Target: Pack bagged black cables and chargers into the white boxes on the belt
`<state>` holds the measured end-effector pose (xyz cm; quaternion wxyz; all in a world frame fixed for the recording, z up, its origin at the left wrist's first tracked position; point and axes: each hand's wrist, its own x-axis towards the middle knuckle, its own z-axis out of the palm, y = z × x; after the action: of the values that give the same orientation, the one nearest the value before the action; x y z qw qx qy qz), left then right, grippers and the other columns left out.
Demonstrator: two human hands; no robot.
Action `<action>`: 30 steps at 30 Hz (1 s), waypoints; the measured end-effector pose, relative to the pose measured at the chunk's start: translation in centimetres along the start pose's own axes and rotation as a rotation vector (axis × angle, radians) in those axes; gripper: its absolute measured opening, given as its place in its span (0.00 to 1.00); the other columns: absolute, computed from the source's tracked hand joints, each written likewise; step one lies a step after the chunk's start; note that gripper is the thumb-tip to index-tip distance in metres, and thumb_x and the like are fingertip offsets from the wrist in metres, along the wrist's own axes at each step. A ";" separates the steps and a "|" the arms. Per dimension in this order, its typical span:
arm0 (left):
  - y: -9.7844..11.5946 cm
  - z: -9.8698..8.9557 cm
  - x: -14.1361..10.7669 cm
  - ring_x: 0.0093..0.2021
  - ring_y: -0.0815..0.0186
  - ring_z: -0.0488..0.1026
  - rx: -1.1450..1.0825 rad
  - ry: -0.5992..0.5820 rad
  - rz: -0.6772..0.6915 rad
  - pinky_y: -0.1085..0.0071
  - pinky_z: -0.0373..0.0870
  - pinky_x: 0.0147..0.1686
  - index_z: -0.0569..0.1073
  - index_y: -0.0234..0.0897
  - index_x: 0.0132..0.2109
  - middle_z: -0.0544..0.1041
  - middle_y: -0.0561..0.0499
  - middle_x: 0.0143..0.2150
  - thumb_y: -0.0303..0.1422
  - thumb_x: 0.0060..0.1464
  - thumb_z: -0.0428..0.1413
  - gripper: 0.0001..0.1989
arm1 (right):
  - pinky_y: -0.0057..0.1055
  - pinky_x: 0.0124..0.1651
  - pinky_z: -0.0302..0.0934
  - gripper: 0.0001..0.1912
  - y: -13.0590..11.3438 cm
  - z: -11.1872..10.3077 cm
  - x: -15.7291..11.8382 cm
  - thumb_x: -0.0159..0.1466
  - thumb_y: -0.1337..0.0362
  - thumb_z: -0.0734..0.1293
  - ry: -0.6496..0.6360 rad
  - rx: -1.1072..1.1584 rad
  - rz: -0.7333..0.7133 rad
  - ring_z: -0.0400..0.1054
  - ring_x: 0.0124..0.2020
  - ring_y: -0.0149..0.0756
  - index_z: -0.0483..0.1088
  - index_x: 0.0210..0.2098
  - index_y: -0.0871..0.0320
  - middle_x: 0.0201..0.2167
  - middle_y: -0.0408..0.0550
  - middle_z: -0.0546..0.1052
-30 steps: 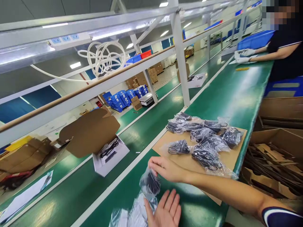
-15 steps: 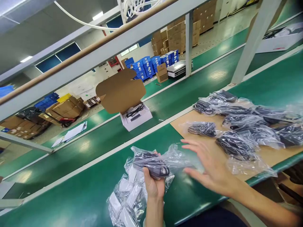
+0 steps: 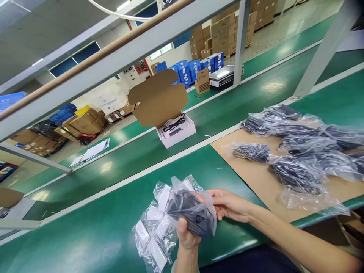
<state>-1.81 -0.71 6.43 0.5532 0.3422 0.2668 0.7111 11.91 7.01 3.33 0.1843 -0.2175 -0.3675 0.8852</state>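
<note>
Grip: both hands close on one bagged black cable; the left hand wraps it from below with thumb and fingers curled shut, the right hand pinches the bag's right edge with fingers bent.
Tabletop: green surface running left to right, with a white strip along its far edge; the held bag hangs just above its near part.
Conveyor: second green belt beyond the white strip, glossy with light patches.
Cardboard sheet: brown sheet lying flat on the tabletop to the right of the hands.
Cable pile: heap of bagged black cables on the sheet, some overlapping, one lying apart on the left.
Open box: white carton on the conveyor, brown lid standing up, a black cable inside.
Small packets: cluster of clear bags with white pieces on the tabletop, just left of the left hand, touching the held bag.
Background: stacked brown cartons and blue crates beyond the frame rails.
</note>
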 end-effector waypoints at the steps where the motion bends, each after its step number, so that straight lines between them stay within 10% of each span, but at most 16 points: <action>1: -0.3 0.1 -0.3 0.36 0.54 0.73 0.047 -0.014 -0.015 0.53 0.73 0.47 0.74 0.40 0.42 0.72 0.46 0.35 0.57 0.44 0.60 0.27 | 0.20 0.27 0.61 0.19 -0.1 0.4 0.0 0.53 0.56 0.76 0.016 -0.030 -0.057 0.63 0.23 0.26 0.65 0.29 0.61 0.25 0.43 0.68; 6: -1.6 -0.4 -1.1 0.50 0.49 0.70 0.330 0.206 -0.004 0.56 0.68 0.52 0.61 0.39 0.57 0.71 0.42 0.49 0.55 0.41 0.65 0.42 | 0.28 0.42 0.62 0.15 -0.5 1.3 -1.1 0.66 0.52 0.64 0.172 -0.415 -0.375 0.66 0.38 0.35 0.69 0.38 0.58 0.35 0.46 0.71; 11: -1.6 -0.3 -0.7 0.50 0.52 0.70 0.548 0.197 0.041 0.64 0.68 0.49 0.60 0.36 0.57 0.71 0.41 0.50 0.56 0.43 0.64 0.42 | 0.42 0.63 0.49 0.29 0.0 1.4 -2.3 0.63 0.60 0.64 0.019 -0.729 -0.445 0.52 0.62 0.47 0.56 0.63 0.54 0.61 0.52 0.61; 19: -2.2 -1.6 -0.5 0.60 0.52 0.63 0.540 0.071 -0.062 0.61 0.58 0.60 0.60 0.35 0.61 0.66 0.39 0.58 0.52 0.58 0.53 0.33 | 0.35 0.48 0.65 0.32 1.9 2.4 -1.3 0.57 0.68 0.67 0.437 -0.877 -0.461 0.69 0.46 0.42 0.56 0.59 0.54 0.50 0.50 0.71; 30: -3.2 -1.0 0.0 0.44 0.59 0.71 0.598 0.255 -0.039 0.65 0.66 0.47 0.71 0.33 0.47 0.75 0.45 0.42 0.46 0.63 0.50 0.19 | 0.38 0.55 0.62 0.31 2.1 1.7 -1.1 0.60 0.63 0.66 0.302 -0.592 -0.496 0.64 0.53 0.46 0.54 0.60 0.58 0.56 0.56 0.66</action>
<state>-0.70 0.08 3.37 0.4040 0.3927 0.5375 0.6274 11.63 4.10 3.14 0.3732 -0.2935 -0.6165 0.6281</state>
